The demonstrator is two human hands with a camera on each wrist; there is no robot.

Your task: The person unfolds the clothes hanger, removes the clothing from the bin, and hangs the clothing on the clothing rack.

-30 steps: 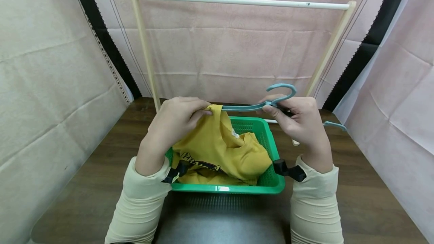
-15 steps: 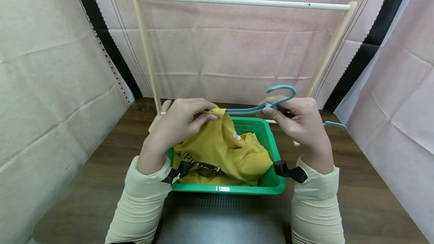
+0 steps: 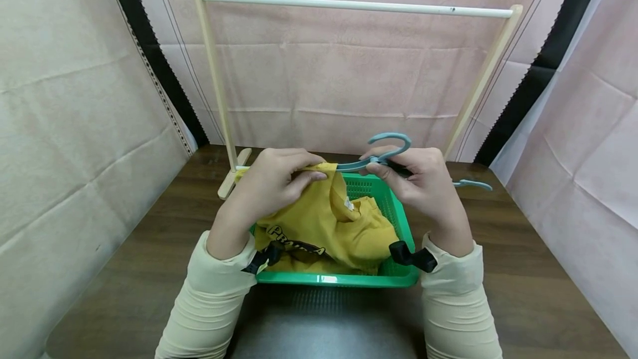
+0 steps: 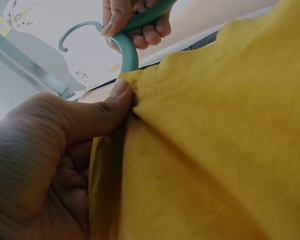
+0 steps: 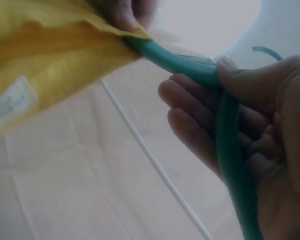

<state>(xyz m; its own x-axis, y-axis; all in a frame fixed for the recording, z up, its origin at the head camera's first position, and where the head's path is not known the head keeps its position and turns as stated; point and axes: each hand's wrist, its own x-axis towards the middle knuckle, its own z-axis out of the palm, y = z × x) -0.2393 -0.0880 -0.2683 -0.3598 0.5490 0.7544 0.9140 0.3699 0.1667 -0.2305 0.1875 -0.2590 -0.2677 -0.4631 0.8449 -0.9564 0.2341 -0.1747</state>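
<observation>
A yellow shirt (image 3: 319, 220) with dark lettering lies bunched in a green basket (image 3: 339, 278), its upper edge lifted. My left hand (image 3: 276, 184) pinches that edge between thumb and fingers, as the left wrist view also shows. One arm of a blue plastic hanger (image 3: 351, 166) runs into the shirt beside the left fingertips, its end hidden by the cloth. With thumb and fingers, my right hand (image 3: 416, 173) grips the hanger at its middle, just below the hook. In the right wrist view the hanger's other arm (image 5: 232, 165) passes across the right palm, and a white tag (image 5: 12, 102) shows on the shirt.
Behind the basket stands a white rack with a top rail (image 3: 349, 4) and slanting posts. Another blue hanger's hook (image 3: 472, 184) shows on the right, past the right hand. A brown wooden table (image 3: 518, 270) lies under everything, with pale cloth walls around.
My right hand has moved left with the hanger, so less of its arm shows outside the shirt. The left hand has shifted slightly right and down, still pinching the cloth.
</observation>
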